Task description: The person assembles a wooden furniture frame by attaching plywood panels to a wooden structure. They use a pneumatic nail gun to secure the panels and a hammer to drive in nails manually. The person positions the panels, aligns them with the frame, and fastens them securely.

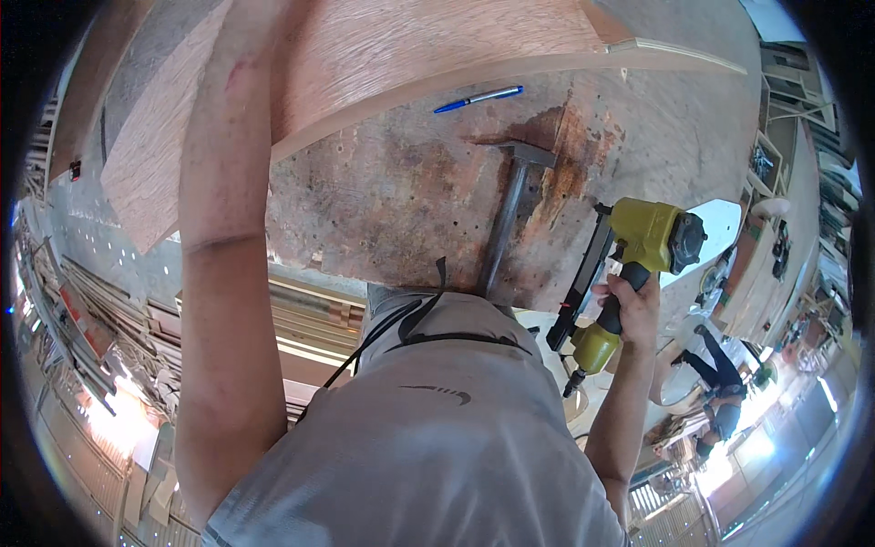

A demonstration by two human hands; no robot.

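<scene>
My right hand [636, 308] is closed around the black grip of a yellow-green pneumatic nail gun [643, 228], held beside the workbench with its black magazine slanting down to the left. My left forearm [223, 182] stretches forward over a plywood sheet [410, 46]; the hand itself lies beyond the upper edge of the picture. A hammer [507, 223] rests on the stained bench [365, 201], its head away from me and its handle reaching toward my waist. Between the hammer and the plywood edge lies a blue and silver pen [478, 98].
Stacked wood strips [314, 314] lie below the bench's near edge. More lengths of timber [114, 319] are piled at the left. At the far right, another person [725, 392] is some distance away among workshop clutter. A small dark object [75, 170] sits by a board at the far left.
</scene>
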